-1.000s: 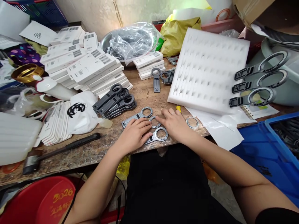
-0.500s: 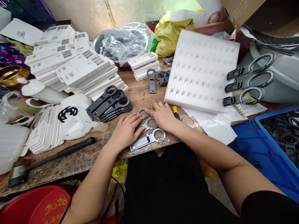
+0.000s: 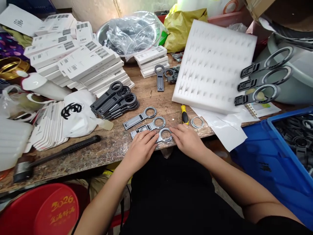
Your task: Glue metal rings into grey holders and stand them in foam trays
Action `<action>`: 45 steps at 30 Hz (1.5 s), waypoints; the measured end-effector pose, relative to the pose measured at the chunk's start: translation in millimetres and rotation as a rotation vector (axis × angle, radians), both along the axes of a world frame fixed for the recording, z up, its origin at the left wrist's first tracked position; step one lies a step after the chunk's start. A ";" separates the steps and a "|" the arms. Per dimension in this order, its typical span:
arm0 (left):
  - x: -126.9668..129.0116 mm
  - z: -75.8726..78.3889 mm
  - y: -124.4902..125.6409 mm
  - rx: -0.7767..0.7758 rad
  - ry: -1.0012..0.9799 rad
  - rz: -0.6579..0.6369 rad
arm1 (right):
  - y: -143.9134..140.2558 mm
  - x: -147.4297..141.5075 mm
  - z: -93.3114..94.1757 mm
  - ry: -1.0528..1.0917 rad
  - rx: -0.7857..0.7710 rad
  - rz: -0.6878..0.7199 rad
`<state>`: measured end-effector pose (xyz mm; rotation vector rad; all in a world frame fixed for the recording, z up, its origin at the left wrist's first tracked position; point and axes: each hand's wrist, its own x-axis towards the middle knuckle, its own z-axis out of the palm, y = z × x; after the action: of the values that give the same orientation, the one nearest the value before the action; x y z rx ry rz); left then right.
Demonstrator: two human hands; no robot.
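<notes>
Three flat grey metal ring-ended brackets lie in a row at the table edge, long axes running lower-left to upper-right. Head view: nearest bracket (image 3: 161, 136) sits betw. my hands; left hand (image 3: 141, 148) lies flat on its bar end, right hand (image 3: 187, 138) fingers touch its ring from the right. Neither hand is closed on it, just pressing. Loose silver ring (image 3: 197, 122) lies just beyond the right hand.

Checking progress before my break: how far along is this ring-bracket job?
Looks done: two grey brackets with rings seated lie in a row near the table edge. In hand: the left hand and right hand press on a third bracket. Left: a loose ring and a black pile, apparently without metal rings.
</notes>
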<state>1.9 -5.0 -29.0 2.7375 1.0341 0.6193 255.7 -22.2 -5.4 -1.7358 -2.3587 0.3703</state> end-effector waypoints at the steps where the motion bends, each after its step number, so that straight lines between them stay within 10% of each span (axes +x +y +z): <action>1: 1.8 -2.6 -0.2 0.038 0.001 -0.011 | -3.1 -3.2 -2.7 0.010 -0.005 -0.025; 11: 58.2 14.8 7.4 0.283 -0.367 -0.113 | -7.3 22.8 24.5 0.936 -0.073 -0.360; 15: 128.4 29.2 34.1 0.232 -0.466 -0.232 | -19.4 74.8 74.6 0.636 0.432 -0.472; 20: 212.0 46.4 65.4 0.059 -0.121 -0.263 | -14.6 145.1 132.4 0.003 0.833 -0.675; 27: 259.3 49.6 67.4 -0.020 0.260 -0.248 | 17.5 169.2 136.6 -0.246 0.585 -0.732; 37: 253.9 46.3 70.4 -0.058 0.244 -0.245 | 21.0 170.1 154.8 -0.216 0.534 -0.783; 45: 255.7 42.7 71.9 -0.066 0.227 -0.246 | 34.7 150.7 134.1 -0.324 0.368 -0.760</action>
<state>257.6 66.9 13.8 2.8613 0.7236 0.2378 406.4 12.5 128.7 -2.4122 -1.5795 -0.4570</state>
